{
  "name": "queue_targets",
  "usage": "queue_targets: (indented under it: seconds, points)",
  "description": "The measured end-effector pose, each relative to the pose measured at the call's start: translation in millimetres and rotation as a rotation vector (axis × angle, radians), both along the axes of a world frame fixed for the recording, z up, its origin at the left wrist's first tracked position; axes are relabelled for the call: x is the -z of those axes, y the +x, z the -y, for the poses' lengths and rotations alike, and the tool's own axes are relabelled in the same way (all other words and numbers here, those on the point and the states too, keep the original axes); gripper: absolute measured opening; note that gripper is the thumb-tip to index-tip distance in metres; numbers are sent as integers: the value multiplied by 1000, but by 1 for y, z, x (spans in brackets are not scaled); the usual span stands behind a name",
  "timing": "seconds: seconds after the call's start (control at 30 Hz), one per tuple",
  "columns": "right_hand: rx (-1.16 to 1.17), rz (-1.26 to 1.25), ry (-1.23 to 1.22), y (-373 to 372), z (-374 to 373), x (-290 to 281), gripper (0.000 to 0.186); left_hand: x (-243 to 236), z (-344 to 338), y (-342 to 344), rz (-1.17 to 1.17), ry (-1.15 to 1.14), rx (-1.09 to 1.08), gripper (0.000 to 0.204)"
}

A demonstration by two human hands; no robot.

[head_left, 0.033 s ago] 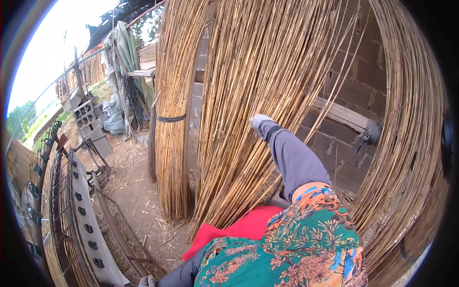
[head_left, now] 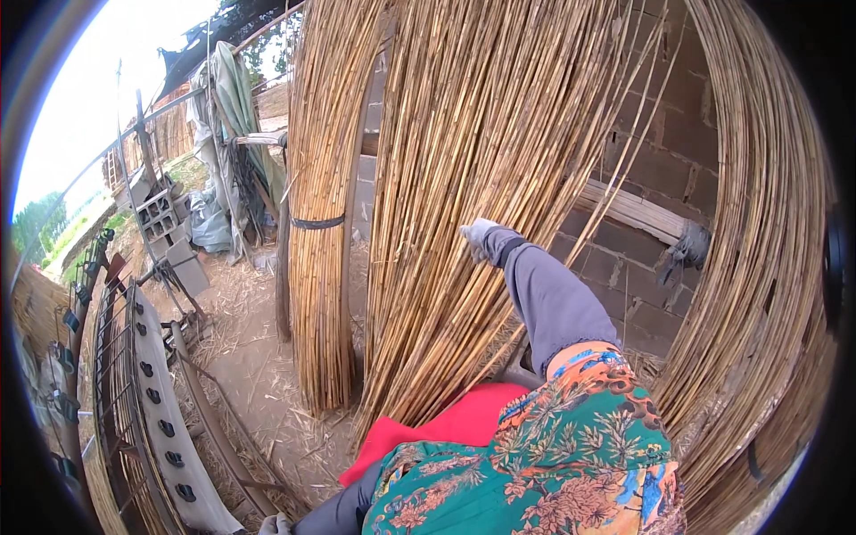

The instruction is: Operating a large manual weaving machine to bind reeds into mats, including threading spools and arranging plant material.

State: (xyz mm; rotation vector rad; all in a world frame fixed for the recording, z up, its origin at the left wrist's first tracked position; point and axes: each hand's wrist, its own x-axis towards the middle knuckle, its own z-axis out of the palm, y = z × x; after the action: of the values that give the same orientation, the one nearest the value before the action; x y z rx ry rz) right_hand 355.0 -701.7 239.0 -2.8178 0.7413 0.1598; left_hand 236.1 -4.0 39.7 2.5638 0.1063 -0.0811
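A large loose sheaf of golden-brown reeds (head_left: 428,205) leans upright in front of me, its stalks fanning to the right. My right hand (head_left: 480,235), in a pale glove with a grey sleeve, is closed on some reeds at about mid-height of this sheaf; its fingertips are partly hidden. Low at the bottom edge, my left hand (head_left: 275,524) shows only in part, also gloved, beside the metal frame with black clips (head_left: 165,428). Its fingers cannot be made out.
A narrower reed bundle (head_left: 321,294), tied with a dark band, stands to the left. More reeds (head_left: 758,214) lean at the far right. Behind are a block wall (head_left: 664,169) and a wooden beam (head_left: 629,212). Red cloth (head_left: 446,423) lies near my front. Straw litters the ground (head_left: 254,357).
My right hand has shifted very slightly left and down against the reeds. Otherwise the scene looks the same.
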Motion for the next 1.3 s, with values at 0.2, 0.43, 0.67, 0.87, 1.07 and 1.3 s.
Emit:
queue_targets:
  seconds: [0.2,0.43,0.67,0.87,1.07,1.3]
  points:
    - [475,66,425,-79,17,19,40,-4,2,4,6,10,40,41]
    - [907,883,-247,-112,80,-34,42,-12,12,1,-27,22,42,43]
    - [938,722,-135,-116,104,-80,50,-12,19,0,-17,34,18,39]
    - [991,926,-141,-120,98,-62,47,-7,17,2,38,55,26,38]
    - [850,808,-79,-112,71,-52,50,-4,12,2,34,-36,24,35]
    - [880,1016,-153,-128,67,-40,52,-9,11,-7,47,-1,37,35]
